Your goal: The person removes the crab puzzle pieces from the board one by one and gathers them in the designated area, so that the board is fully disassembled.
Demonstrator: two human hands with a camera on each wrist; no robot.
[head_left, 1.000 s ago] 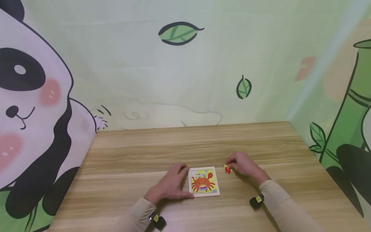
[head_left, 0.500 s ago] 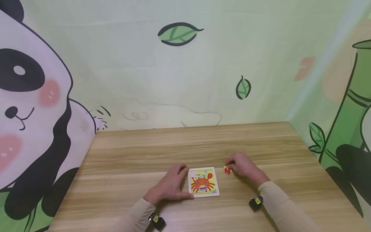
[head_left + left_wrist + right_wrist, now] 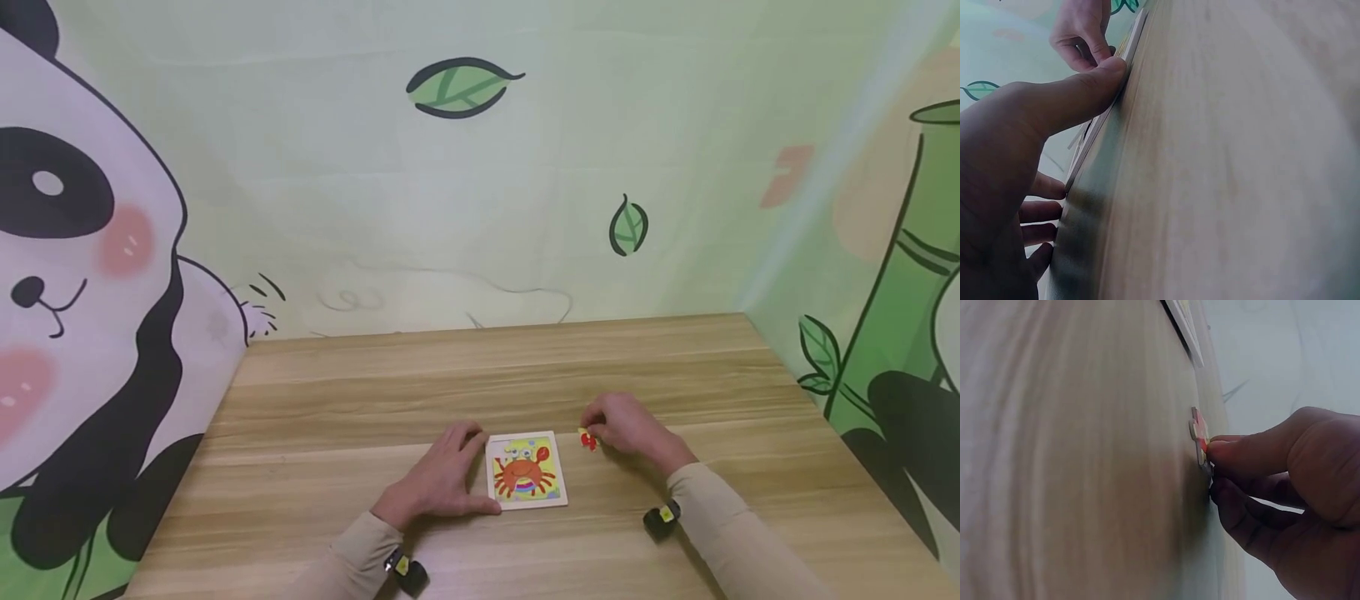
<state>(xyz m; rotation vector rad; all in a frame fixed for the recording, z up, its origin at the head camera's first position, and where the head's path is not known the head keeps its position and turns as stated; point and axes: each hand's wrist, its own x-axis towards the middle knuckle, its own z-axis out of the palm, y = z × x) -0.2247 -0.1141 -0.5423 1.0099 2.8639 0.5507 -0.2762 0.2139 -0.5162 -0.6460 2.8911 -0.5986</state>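
Observation:
A square puzzle board with a pale frame and a red crab picture on yellow lies flat on the table. Its upper left corner shows a plain pale patch inside the frame. My left hand holds the board along its left side, thumb at the lower corner and fingers at the upper one. Right of the board, my right hand pinches a small red and yellow puzzle piece between thumb and fingers. In the right wrist view the puzzle piece is close over the tabletop, partly hidden by the fingertips.
The wood-grain table runs back to a wall covering with leaves and a panda printed on it. A small black camera sits on the left wrist, and another black camera on the right.
The puzzle piece turns and tilts slightly in the right fingers. The left hand and the board stay in place.

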